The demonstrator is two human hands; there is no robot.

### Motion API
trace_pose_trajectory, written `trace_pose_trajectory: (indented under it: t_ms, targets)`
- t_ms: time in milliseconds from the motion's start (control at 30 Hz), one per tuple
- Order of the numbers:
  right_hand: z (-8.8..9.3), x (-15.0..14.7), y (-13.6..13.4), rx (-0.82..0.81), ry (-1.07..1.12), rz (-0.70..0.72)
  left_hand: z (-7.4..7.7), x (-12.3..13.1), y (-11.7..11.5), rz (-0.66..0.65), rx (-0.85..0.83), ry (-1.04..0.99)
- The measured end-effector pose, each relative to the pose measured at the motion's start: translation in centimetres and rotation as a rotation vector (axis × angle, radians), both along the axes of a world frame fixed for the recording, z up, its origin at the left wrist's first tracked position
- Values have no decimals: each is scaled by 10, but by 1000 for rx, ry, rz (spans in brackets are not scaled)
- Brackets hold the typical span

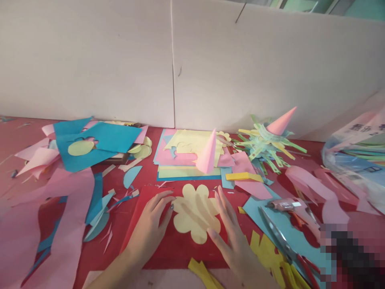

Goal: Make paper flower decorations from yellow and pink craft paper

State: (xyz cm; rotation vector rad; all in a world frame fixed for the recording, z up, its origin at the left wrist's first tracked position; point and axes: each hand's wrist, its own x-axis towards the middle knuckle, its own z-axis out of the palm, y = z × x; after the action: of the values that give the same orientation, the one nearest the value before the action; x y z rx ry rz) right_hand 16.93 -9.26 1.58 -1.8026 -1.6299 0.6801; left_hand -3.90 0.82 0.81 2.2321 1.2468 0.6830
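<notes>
A pale yellow paper flower with rounded petals (195,214) lies flat on a red sheet (177,255) in front of me. At its left edge is my left hand (155,222), fingers bent and apart, with nothing in it. My right hand (227,233) is at the flower's right edge, fingers spread and holding nothing; its thumb is over a lower right petal. Behind the flower a pink paper cone (207,154) stands on a stack of coloured sheets (186,172).
Scissors (278,233) and a glue gun (288,204) lie at the right. Behind them is a fringed green paper piece with a pink cone (263,140). Pink scraps (70,192), blue sheets (114,136), yellow strips (267,249) and a plastic bag (357,148) lie around.
</notes>
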Motion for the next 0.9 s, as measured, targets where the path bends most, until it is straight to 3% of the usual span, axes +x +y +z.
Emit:
trace_pose_trajectory:
  t_ms: [133, 367, 500, 900]
  targets:
    - [-4, 3, 5, 30, 0, -109, -3, 0, 1, 4, 18, 61]
    - [-18, 4, 8, 100, -110, -90, -16, 1, 4, -82, 127, 198]
    - [-23, 3, 9, 186, -119, -175, -17, 0, 4, -110, 133, 175]
    - [-10, 10, 9, 83, 5, -326, -11, -1, 4, -107, 45, 114]
